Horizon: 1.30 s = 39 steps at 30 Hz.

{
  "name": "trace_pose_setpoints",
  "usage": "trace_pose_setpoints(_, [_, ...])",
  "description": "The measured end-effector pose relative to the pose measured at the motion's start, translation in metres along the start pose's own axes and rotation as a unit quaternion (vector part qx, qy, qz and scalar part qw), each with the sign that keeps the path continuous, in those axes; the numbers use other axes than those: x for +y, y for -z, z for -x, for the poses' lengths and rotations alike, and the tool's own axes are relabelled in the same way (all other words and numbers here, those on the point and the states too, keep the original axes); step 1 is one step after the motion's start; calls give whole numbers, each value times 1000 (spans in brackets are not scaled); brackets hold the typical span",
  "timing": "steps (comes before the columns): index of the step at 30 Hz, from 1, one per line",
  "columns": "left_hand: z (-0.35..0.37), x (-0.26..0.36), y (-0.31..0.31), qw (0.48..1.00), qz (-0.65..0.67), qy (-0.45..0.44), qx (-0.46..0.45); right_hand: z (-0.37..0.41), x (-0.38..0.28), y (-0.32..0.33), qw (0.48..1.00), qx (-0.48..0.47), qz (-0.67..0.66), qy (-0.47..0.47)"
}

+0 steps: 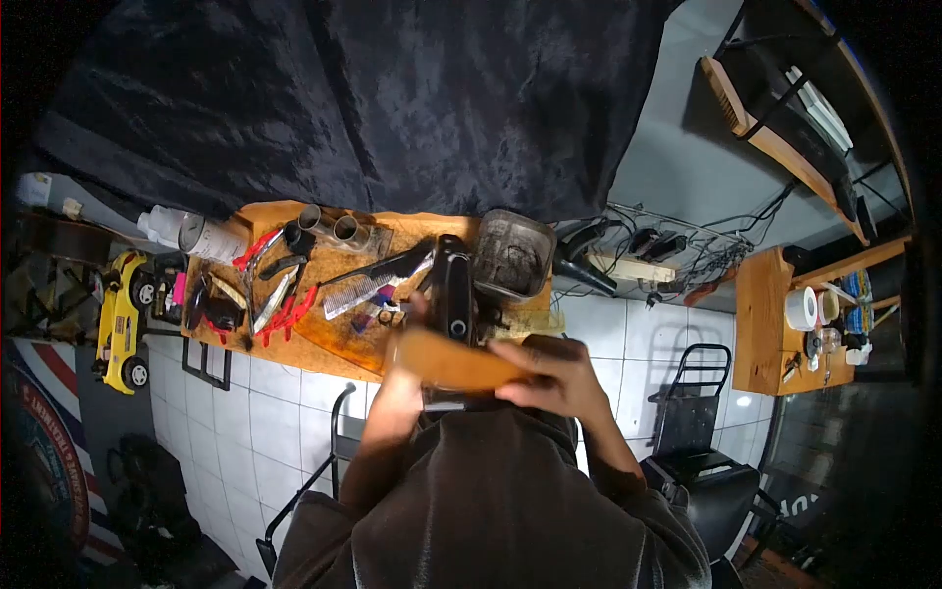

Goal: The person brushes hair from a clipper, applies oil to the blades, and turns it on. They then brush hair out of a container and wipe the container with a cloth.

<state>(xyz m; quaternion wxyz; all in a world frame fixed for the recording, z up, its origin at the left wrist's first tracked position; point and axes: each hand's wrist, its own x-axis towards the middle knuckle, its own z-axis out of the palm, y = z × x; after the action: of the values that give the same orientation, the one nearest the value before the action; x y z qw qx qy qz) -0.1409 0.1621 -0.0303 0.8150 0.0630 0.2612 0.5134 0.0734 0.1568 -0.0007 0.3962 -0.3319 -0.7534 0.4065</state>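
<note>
A black hair clipper (454, 285) with a round silvery button lies lengthwise in front of my body. My left hand (394, 391) is closed around its left side, a fingertip showing beside the black body. In my right hand (557, 381) is an orange-brown wooden-looking brush (456, 361), smeared by motion. It crosses over the clipper's near end and hides part of it and of my left hand. Dark material shows above my right hand, perhaps bristles. Beyond the hands, a pale comb (351, 294) and a dark brush (397, 263) lie on the wooden table (329, 339).
A grey, dirty plastic container (512, 253) stands behind the clipper. Red-handled tools (291, 316), metal cups (350, 232) and a white can (208, 237) sit to the left. A hair dryer (585, 267) and tangled cables (702, 260) are at right, near a black chair (702, 461).
</note>
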Motion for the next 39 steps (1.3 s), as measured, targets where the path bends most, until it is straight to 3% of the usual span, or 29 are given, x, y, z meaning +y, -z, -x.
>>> trace_pose_setpoints(2, [19,2,-21,987,-128,-8,102,-5,7,2,998,52,22,-31])
trace_pose_setpoints(5, [25,5,-26,975,-213,55,-35,-11,24,8,983,170,64,-38])
trace_pose_setpoints(7, [32,5,-37,973,-216,30,-76,-17,20,15,965,212,141,-62])
trace_pose_setpoints(10, [24,7,-29,975,-142,33,-165,-14,30,4,952,289,-56,-88])
trace_pose_setpoints(11, [16,11,-25,974,-79,81,-197,-8,24,7,944,246,-133,-177])
trace_pose_setpoints(13, [16,14,-24,972,-126,35,-196,-1,18,3,927,234,-184,-228])
trace_pose_setpoints(18, [20,22,-36,915,-346,-116,-171,6,1,5,964,170,-134,-155])
trace_pose_setpoints(19, [23,28,-35,901,-397,-96,-147,7,-5,8,972,148,-114,-145])
trace_pose_setpoints(22, [29,37,-47,780,-604,-64,-149,2,-17,17,994,72,-11,-84])
trace_pose_setpoints(23, [29,32,-45,794,-586,-77,-141,0,-18,13,991,111,-4,-71])
trace_pose_setpoints(26, [32,32,-44,720,-666,-91,-170,-6,-33,24,974,81,101,-187])
trace_pose_setpoints(28, [34,29,-48,714,-673,-76,-179,-9,-22,21,973,153,107,-138])
trace_pose_setpoints(30, [33,24,-40,717,-661,-124,-183,-12,-6,13,961,241,91,-101])
trace_pose_setpoints(32, [31,18,-32,811,-565,-107,-112,-10,3,8,959,258,-5,-115])
trace_pose_setpoints(34, [24,14,-31,877,-435,-168,-116,5,6,9,947,224,-106,-202])
trace_pose_setpoints(38, [12,6,-44,939,-233,-236,-92,8,1,-9,940,154,-218,-210])
trace_pose_setpoints(39, [8,3,-46,951,-175,-242,-80,11,8,-12,956,128,-205,-169])
